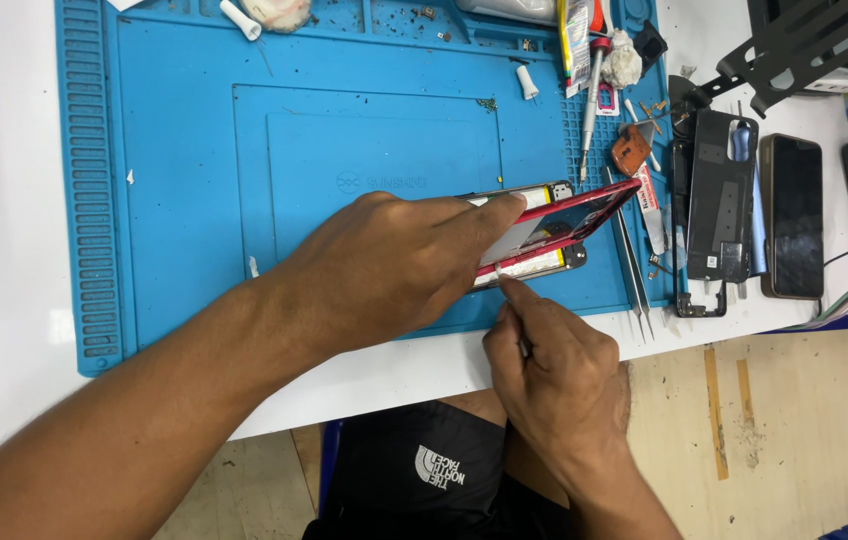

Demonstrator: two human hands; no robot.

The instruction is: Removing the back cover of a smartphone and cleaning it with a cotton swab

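head view, one frame. my left hand (384, 265) lies palm-down across the opened smartphone with a red frame (554, 228), fingers pressed together and curled over its near half, the forefinger stretched along the top edge; it pins the phone down rather than pinching it. the phone sits on the right part of the blue silicone repair mat (194, 200), its red frame lifted at an angle above the lower half, where white and yellow strips show along the edges.

my right hand (549, 365) comes up from below, fingers closed tight around a thin metal pick (506, 298). the tip of the pick touches the phone's near edge, just beside the left hand's knuckles. the rest of the tool is hidden in the fist.

around it: a pair of steel tweezers (632, 258) lies on the mat just right of the phone, points toward me. a red-handled screwdriver (592, 95) lies further up the mat, near a small white plastic cap (526, 82). off the mat's right edge, on the white table (4, 250), rests a black phone back housing (716, 200), then a dark-screened phone (792, 215) beside it. small screws and crumbs are scattered along the mat's top trays; too small to sort.
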